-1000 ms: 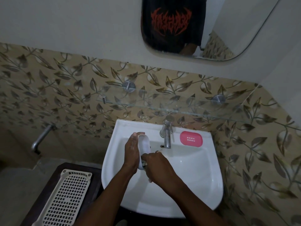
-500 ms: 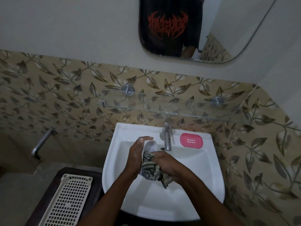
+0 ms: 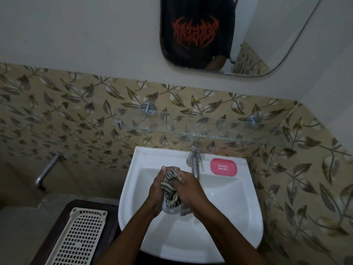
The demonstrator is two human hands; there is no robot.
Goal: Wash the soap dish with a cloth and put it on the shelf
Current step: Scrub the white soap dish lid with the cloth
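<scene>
Over the white sink (image 3: 131,188), the left hand (image 3: 155,191) curls its fingers round the white soap dish (image 3: 167,209), of which only the lower end shows. The right hand (image 3: 191,190) grips a striped cloth (image 3: 171,179) bunched against the dish. The glass shelf (image 3: 210,135) sits above the tap (image 3: 194,163), and a pink tray (image 3: 223,167) lies on the sink rim.

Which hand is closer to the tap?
Right. The right hand is just below the tap, almost at its spout; the left hand is farther left, beyond the cloth.
</scene>
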